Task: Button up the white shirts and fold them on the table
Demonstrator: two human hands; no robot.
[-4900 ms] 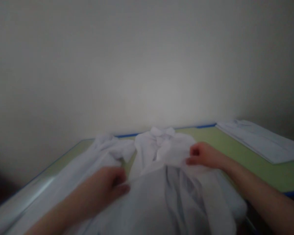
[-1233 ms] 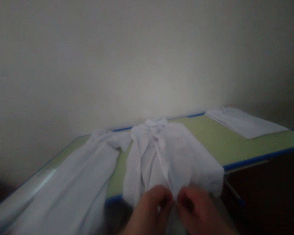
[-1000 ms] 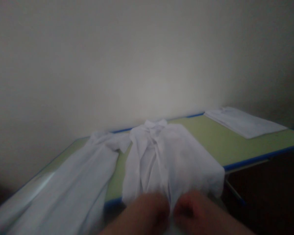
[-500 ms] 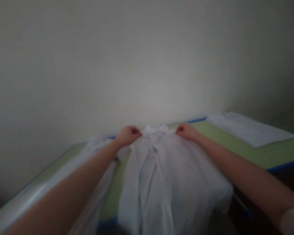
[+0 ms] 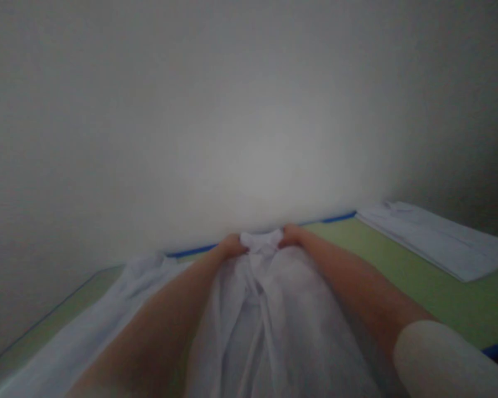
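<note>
A white collared shirt (image 5: 290, 309) stretches from the far side of the table toward me, its collar (image 5: 260, 241) close to the wall. On the left of the collar, my left hand (image 5: 232, 245) is closed on the shirt. My right hand (image 5: 289, 235) grips it at the collar's right side. The fingertips of both hands are partly hidden in the cloth. The shirt's front hangs in loose lengthwise folds, and its lower part runs out of the picture.
Another white garment (image 5: 95, 315) lies along the left of the green table (image 5: 398, 276), partly behind my left forearm. A flat folded white garment (image 5: 440, 237) lies at the right. Blue edging (image 5: 340, 217) borders the table, and a pale wall (image 5: 249, 110) rises behind it.
Both hands have moved inward, from the shirt's shoulders to close beside the collar. The view has shifted slightly, and my right sleeve shows more.
</note>
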